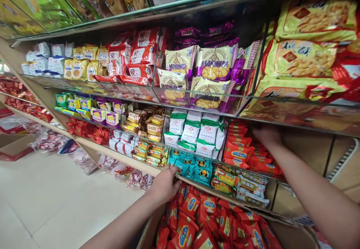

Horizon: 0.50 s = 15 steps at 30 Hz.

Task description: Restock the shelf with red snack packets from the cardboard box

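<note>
My left hand (165,183) is closed at the back left rim of an open cardboard box (292,224), its fingertips close to the teal packets (194,168) on the lowest shelf. Inside the box lies a loose heap of red snack packets (187,230) with blue and yellow labels. My right hand (267,135) reaches into a shelf compartment above, next to stacked red packets (239,149) of the same look. Shadow and blur hide its fingers, so whether it holds a packet cannot be made out.
White-and-green packets (192,132) fill the adjoining compartment. Above, a glass front (202,104) borders purple-and-cream biscuit packs (215,63) and yellow biscuit bags (306,59). Small yellow packets (225,179) sit behind the box. Bagged goods (140,179) lie along the tiled floor (56,200).
</note>
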Each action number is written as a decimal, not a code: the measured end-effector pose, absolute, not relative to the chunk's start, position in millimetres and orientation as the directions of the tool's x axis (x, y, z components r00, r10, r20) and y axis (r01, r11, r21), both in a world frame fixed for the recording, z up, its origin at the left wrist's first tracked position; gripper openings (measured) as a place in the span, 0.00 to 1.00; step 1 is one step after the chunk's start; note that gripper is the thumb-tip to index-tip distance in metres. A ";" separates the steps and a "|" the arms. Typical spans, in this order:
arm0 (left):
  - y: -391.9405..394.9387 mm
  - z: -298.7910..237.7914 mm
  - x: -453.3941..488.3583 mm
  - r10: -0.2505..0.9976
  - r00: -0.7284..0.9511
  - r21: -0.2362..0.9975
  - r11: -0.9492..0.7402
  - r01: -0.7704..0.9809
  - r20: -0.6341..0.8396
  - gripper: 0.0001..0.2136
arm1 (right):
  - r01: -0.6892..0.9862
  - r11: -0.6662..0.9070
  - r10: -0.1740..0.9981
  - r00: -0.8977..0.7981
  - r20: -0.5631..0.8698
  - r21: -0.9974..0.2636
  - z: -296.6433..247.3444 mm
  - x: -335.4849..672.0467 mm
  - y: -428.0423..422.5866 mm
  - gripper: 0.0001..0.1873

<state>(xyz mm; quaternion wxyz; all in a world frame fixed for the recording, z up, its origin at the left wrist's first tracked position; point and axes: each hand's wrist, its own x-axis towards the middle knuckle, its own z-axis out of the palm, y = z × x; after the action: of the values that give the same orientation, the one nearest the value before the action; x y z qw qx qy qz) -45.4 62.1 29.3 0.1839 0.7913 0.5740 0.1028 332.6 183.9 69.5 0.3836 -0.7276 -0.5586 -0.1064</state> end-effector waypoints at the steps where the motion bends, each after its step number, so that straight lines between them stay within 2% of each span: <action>1: 62.5 29.0 -45.7 0.948 0.314 0.393 -0.268 0.879 -0.056 0.14 | 0.892 -0.123 0.741 0.374 0.558 -0.434 71.4 331.9 182.1 0.18; 3: 63.1 28.3 -47.0 0.952 0.299 0.361 -0.255 0.897 -0.071 0.12 | 0.895 -0.192 0.767 0.393 0.508 -0.403 78.4 327.9 175.2 0.19; 7: 63.1 27.8 -51.1 0.954 0.292 0.329 -0.255 0.909 -0.068 0.11 | 0.921 -0.210 0.802 0.353 0.481 -0.328 94.8 306.1 142.8 0.22; 12: 60.9 27.8 -50.0 0.954 0.293 0.337 -0.254 0.906 -0.066 0.13 | 0.984 -0.132 0.800 0.176 0.573 -0.119 94.1 285.8 94.2 0.21; 15: 60.0 28.2 -45.7 0.957 0.284 0.331 -0.249 0.910 -0.063 0.15 | 0.976 -0.182 0.844 0.217 0.490 -0.118 89.8 300.5 91.9 0.19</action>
<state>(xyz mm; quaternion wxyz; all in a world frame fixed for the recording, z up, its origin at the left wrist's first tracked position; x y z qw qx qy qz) -45.7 60.0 28.2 0.1535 0.7865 0.5933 0.0757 300.5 91.9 89.8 0.2069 -0.7522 -0.6050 -0.1595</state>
